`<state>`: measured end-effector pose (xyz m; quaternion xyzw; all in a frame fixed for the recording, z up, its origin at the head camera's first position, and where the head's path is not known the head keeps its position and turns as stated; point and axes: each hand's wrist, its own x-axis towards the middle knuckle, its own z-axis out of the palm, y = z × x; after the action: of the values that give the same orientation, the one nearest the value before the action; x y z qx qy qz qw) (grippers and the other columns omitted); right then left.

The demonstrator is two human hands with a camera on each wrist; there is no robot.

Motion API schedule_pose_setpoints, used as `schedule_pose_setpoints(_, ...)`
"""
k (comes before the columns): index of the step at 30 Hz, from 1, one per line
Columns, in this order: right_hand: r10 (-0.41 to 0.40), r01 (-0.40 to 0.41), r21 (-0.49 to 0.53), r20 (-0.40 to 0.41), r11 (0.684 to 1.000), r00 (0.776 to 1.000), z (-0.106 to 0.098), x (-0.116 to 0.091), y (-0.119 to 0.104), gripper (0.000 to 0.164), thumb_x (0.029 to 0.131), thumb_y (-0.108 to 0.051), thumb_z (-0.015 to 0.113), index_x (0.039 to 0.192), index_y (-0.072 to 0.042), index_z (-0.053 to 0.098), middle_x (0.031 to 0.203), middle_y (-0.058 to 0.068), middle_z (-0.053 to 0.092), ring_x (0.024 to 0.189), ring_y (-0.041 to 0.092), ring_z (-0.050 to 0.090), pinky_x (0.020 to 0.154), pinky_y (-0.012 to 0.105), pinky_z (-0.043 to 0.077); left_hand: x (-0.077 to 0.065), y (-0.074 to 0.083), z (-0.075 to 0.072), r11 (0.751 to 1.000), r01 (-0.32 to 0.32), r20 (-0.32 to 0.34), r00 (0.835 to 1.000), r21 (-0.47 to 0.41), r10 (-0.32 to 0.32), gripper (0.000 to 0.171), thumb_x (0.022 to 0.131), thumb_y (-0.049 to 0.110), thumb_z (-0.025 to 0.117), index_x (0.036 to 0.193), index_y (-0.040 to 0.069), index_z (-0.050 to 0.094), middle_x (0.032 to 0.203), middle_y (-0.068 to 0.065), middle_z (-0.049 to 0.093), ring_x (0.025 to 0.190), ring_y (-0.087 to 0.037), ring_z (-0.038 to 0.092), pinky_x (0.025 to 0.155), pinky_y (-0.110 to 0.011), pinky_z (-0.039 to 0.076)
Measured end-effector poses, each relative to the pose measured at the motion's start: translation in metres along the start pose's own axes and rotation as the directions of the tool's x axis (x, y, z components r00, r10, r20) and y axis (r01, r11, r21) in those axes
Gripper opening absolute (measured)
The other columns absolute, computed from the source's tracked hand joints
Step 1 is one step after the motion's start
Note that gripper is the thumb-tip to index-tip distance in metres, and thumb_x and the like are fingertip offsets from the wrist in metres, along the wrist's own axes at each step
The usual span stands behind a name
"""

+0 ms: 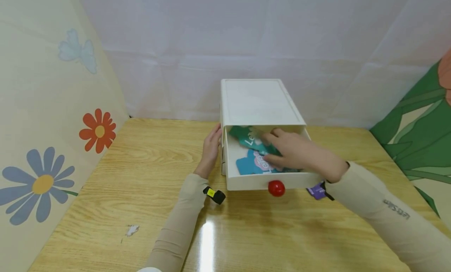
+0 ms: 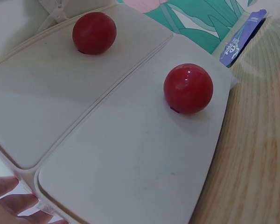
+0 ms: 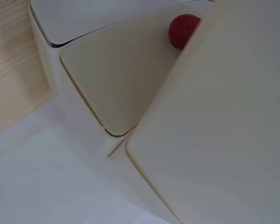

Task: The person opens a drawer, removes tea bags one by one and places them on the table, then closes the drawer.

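A small white drawer unit (image 1: 260, 101) stands on the table with its top drawer (image 1: 246, 182) pulled out. Inside lie a green packet (image 1: 243, 134) and a blue packet (image 1: 248, 164), both with white lettering. My right hand (image 1: 296, 150) reaches into this drawer from the right, thumb and fingers apart over the packets; its fingertips are blurred. Against the unit's left side rests my left hand (image 1: 210, 148), fingers extended; the left wrist view shows its fingers (image 2: 18, 203) at the casing's edge. The right wrist view shows drawer fronts but not the right hand.
A red ball-shaped knob (image 1: 276, 188) sits on the pulled-out drawer's front. Two lower drawers below it have red knobs (image 2: 188, 88) too. A purple packet (image 1: 317, 191) is on the table right of the unit. A white scrap (image 1: 132, 230) marks the table at front left.
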<state>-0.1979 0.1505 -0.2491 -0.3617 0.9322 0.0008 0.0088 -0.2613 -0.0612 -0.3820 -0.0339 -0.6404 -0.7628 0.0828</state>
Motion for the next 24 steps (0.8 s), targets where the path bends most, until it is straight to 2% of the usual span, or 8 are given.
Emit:
schedule_pose_setpoints(2, -0.002, 0.002, -0.007, 0.006, 1.000, 1.000, 0.000, -0.001, 0.000, 0.058, 0.086, -0.031, 0.059, 0.131, 0.003, 0.044, 0.115, 0.021, 0.051, 0.093, 0.030, 0.054, 0.079, 0.046, 0.048, 0.000, 0.000, 0.000, 1.000, -0.001, 0.000, 1.000, -0.002, 0.001, 0.047, 0.097, 0.025, 0.040, 0.137, 0.001, 0.040, 0.140, -0.011, 0.039, 0.122, -0.021, 0.040, 0.098, -0.034, 0.038)
schedule_pose_setpoints(6, 0.004, -0.004, -0.007, 0.024, 1.000, 1.000, -0.002, -0.002, 0.000, 0.059, 0.084, -0.032, 0.061, 0.130, 0.002, 0.046, 0.121, 0.023, 0.050, 0.103, 0.035, 0.051, 0.087, 0.050, 0.044, 0.000, 0.001, 0.000, 1.000, 0.002, 0.004, 1.000, 0.002, -0.002, 0.047, 0.097, 0.025, 0.040, 0.137, 0.000, 0.039, 0.140, -0.011, 0.038, 0.123, -0.020, 0.039, 0.099, -0.035, 0.036)
schedule_pose_setpoints(11, 0.020, -0.022, 0.028, 0.064, 0.999, 0.998, -0.007, -0.008, -0.002, 0.063, 0.080, -0.033, 0.063, 0.132, -0.002, 0.045, 0.126, 0.021, 0.049, 0.106, 0.035, 0.050, 0.087, 0.051, 0.043, 0.000, 0.000, -0.001, 1.000, 0.006, 0.004, 1.000, 0.013, -0.006, 0.048, 0.097, 0.026, 0.040, 0.137, 0.001, 0.039, 0.140, -0.010, 0.038, 0.124, -0.020, 0.038, 0.099, -0.035, 0.036)
schedule_pose_setpoints(17, 0.023, -0.022, -0.010, 0.102, 1.000, 0.995, -0.011, -0.012, -0.006, 0.069, 0.077, -0.031, 0.068, 0.135, -0.005, 0.043, 0.124, 0.020, 0.050, 0.101, 0.034, 0.053, 0.082, 0.050, 0.046, 0.000, 0.000, -0.002, 1.000, -0.006, 0.010, 1.000, 0.019, 0.005, 0.048, 0.097, 0.026, 0.040, 0.137, -0.001, 0.037, 0.141, -0.011, 0.037, 0.127, -0.020, 0.034, 0.100, -0.037, 0.034)
schedule_pose_setpoints(24, -0.004, 0.006, -0.026, 0.081, 1.000, 0.997, -0.012, -0.013, -0.009, 0.062, 0.076, -0.024, 0.066, 0.132, -0.003, 0.047, 0.119, 0.019, 0.055, 0.097, 0.033, 0.056, 0.079, 0.049, 0.048, 0.001, 0.000, -0.002, 1.000, 0.003, 0.013, 1.000, 0.021, -0.003, 0.048, 0.097, 0.026, 0.039, 0.138, -0.001, 0.037, 0.142, -0.010, 0.036, 0.127, -0.019, 0.033, 0.100, -0.038, 0.035)
